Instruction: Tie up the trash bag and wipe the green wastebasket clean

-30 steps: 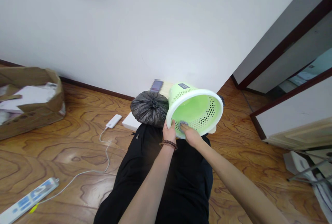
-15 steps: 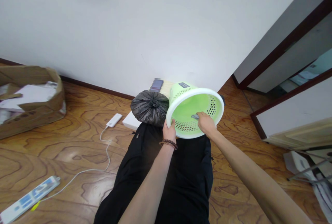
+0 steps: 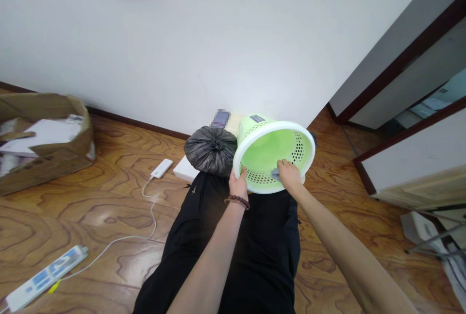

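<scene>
A light green plastic basket [image 3: 267, 146] with a white rim and perforated sides is tipped so its mouth faces me. My left hand [image 3: 238, 183] grips the lower left of its rim, thumb inside. Just inside the mouth, my right hand [image 3: 289, 173] is closed on a small grey cloth [image 3: 275, 174] by the lower inner wall; most of the cloth is hidden by the fingers. Left of the basket, touching or very close to it, sits a knotted black plastic bag [image 3: 211, 151].
A white box [image 3: 185, 169] lies beside the bag. On the wooden floor are a white power bank [image 3: 161, 168] with a cable and a power strip [image 3: 47, 277]. A cardboard box [image 3: 47, 158] with papers stands at left. A white wall [image 3: 218, 37] rises ahead.
My right hand and the grey cloth have shifted slightly down along the basket's inner wall. My left hand keeps its hold on the rim.
</scene>
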The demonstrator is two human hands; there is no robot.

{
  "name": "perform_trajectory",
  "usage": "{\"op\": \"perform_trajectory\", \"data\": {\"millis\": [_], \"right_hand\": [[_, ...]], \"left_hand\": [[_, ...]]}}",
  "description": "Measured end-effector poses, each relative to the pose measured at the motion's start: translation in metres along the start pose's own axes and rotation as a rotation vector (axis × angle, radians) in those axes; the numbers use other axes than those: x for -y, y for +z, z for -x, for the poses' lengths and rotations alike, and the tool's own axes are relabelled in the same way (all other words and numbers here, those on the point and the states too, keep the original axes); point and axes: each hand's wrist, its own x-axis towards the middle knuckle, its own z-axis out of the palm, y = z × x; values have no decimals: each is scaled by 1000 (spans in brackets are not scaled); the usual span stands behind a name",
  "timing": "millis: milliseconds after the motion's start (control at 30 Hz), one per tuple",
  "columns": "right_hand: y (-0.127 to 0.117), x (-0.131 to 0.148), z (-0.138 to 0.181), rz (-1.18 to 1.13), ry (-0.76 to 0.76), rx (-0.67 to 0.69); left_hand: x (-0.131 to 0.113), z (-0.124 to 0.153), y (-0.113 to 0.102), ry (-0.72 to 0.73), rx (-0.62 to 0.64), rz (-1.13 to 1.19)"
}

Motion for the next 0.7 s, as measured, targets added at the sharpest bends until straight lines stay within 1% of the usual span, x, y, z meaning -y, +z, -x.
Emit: {"op": "perform_trajectory", "data": {"millis": [33,100,167,233,333,433,567,700], "right_hand": [[0,0,3,45,-37,-14],[2,3,8,73,-112,12],[5,8,13,45,-164,67],[8,13,16,-11,-173,112],[9,17,19,-88,-154,180],[8,15,18,-104,-129,236],[9,11,16,-114,-44,203],[11,15,16,-103,31,193]], "left_hand": [[1,0,0,-3,3,-12],[1,0,-1,-5,5,-41],[0,0,-1,-1,0,-66],[-2,1,-1,-5,-5,-89],[-4,3,-1,-10,-13,-127],[-3,3,0,-4,-11,-144],[0,2,1,12,-4,-105],[2,0,1,26,8,-96]]}}
